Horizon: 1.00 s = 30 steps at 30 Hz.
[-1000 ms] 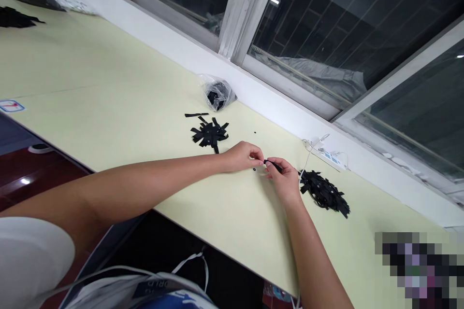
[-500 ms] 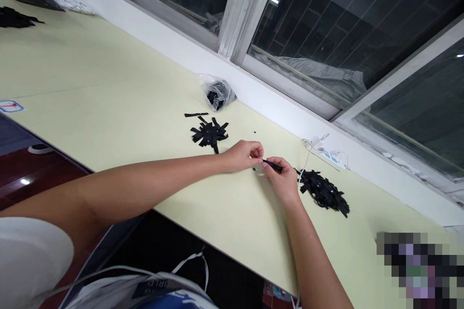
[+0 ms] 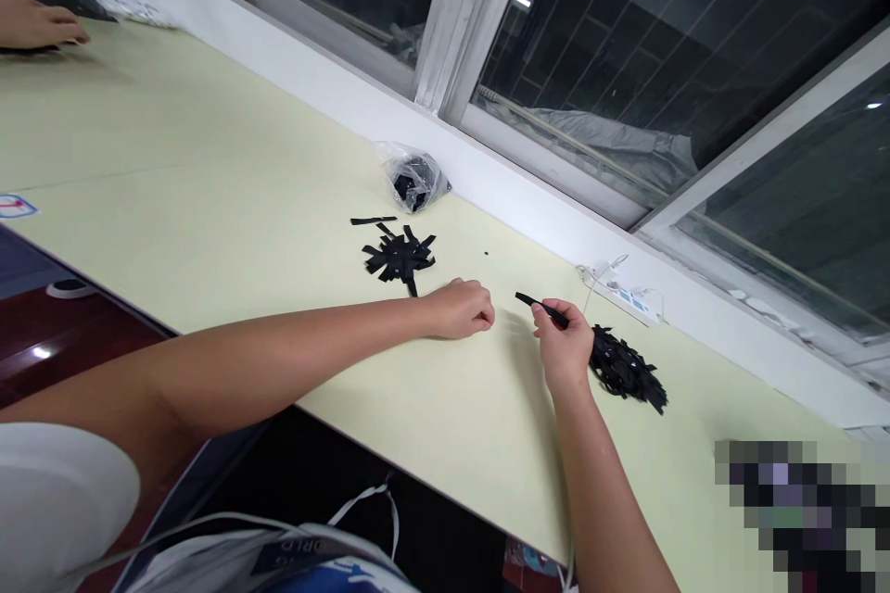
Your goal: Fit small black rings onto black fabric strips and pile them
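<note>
My right hand [image 3: 562, 347] pinches a short black strip [image 3: 537, 303] that sticks out up and to the left, just above the pale yellow table [image 3: 209, 204]. My left hand [image 3: 463, 308] rests on the table a little to the left, fingers curled shut; what it holds, if anything, is hidden. A heap of black strips [image 3: 626, 369] lies just right of my right hand. A second, smaller heap of black strips [image 3: 400, 256] lies beyond my left hand, with one loose strip [image 3: 374, 220] behind it.
A clear plastic bag with black pieces [image 3: 415, 176] sits against the window sill. A white power strip with cable [image 3: 622, 295] lies along the wall. Another person's hand [image 3: 34, 23] rests at the table's far left. A white strap [image 3: 368, 496] hangs below the table edge.
My hands were together working on the strip; now they have parted, the right hand lifting the strip to the right. Another person's hand has appeared at far left.
</note>
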Available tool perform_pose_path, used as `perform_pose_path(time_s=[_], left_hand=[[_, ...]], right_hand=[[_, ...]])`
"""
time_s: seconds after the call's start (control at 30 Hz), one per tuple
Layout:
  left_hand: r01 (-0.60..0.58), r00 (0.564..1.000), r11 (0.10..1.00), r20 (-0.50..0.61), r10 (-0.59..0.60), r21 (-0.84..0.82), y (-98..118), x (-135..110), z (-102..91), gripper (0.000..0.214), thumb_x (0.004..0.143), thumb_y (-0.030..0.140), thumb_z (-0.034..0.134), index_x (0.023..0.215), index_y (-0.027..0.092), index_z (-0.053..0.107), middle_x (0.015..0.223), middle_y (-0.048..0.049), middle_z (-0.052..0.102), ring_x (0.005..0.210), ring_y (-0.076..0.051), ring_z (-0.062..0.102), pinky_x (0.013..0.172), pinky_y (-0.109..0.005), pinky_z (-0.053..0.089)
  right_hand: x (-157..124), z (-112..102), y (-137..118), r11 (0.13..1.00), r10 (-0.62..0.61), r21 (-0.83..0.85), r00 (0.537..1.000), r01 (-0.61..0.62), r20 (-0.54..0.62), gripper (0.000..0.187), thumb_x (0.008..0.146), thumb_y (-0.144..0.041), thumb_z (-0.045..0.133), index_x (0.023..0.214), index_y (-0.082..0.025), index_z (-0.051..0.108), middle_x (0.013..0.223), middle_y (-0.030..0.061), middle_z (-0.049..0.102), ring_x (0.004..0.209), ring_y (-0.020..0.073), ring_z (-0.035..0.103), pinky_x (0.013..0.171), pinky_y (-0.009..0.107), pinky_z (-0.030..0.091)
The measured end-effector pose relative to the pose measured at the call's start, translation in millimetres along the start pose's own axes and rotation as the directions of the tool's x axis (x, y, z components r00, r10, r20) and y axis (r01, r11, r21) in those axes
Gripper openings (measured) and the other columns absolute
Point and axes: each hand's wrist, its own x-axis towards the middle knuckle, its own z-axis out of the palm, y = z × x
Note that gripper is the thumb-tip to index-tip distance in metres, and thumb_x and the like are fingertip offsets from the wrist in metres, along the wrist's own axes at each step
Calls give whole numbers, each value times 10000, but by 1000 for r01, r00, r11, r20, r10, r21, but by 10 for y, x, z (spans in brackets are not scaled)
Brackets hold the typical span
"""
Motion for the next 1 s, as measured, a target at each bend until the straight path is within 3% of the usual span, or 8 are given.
perform_pose_path(time_s=[0.4, 0.8, 0.9, 1.0], left_hand=[[90, 993, 996, 72, -88, -21, 65, -15, -53, 100, 825, 131, 571, 839, 189, 651, 822, -27, 670, 742, -164, 571, 651, -262, 356], [40, 991, 999, 126, -44, 33, 46, -18, -44, 140, 830, 117, 516, 764, 179, 624, 816, -48, 630, 756, -178, 533, 676, -280, 358], [60, 995, 998, 81, -59, -16, 42, -22, -47, 114, 827, 136, 541, 770, 175, 632, 830, -48, 640, 761, -173, 548, 691, -277, 378], [96, 994, 989, -41, -101, -113, -5, 7, -44, 112, 849, 174, 547, 824, 167, 656, 867, -51, 672, 795, -171, 585, 720, -275, 412]], right_hand=[[-3, 91, 90, 998, -50, -34, 996, 53, 74, 429, 668, -517, 758, 933, -186, 696, 776, 34, 676, 617, 157, 571, 590, 306, 484], [-9, 106, 109, 998, -58, -29, 994, 61, 92, 441, 670, -537, 749, 931, -186, 695, 764, 30, 664, 619, 151, 561, 596, 306, 492], [-25, 106, 69, 999, -41, -11, 995, 42, 91, 435, 659, -530, 763, 916, -186, 692, 729, 17, 640, 599, 145, 543, 589, 306, 488], [-68, 80, -23, 993, -4, 118, 989, -14, 151, 437, 643, -504, 793, 923, -191, 674, 669, -10, 605, 561, 133, 528, 571, 296, 478]])
